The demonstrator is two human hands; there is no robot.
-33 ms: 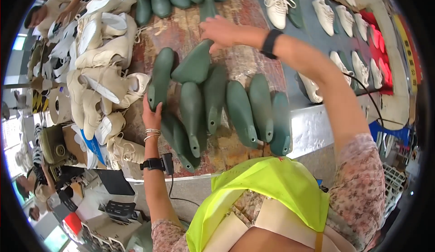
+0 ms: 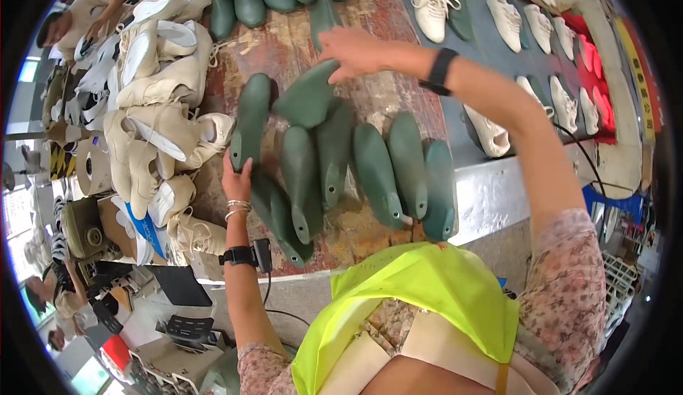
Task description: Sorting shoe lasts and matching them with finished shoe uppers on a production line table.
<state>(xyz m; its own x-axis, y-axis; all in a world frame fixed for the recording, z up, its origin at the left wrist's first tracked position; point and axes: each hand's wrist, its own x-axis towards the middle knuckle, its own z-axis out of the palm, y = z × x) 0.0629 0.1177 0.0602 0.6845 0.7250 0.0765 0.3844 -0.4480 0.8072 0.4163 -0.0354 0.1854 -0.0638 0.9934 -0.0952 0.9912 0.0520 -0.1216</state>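
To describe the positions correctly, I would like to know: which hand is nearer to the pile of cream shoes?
Left. The left hand is close beside the pile of cream shoes; the right hand is farther off, to the pile's right.

Got a scuffed reddish-brown table (image 2: 245, 55) right beside a dark grey work surface (image 2: 475, 52), plus greyish floor (image 2: 292, 299) below, a white wire rack (image 2: 617, 292) far right, and a super bright window (image 2: 30, 68) over left.
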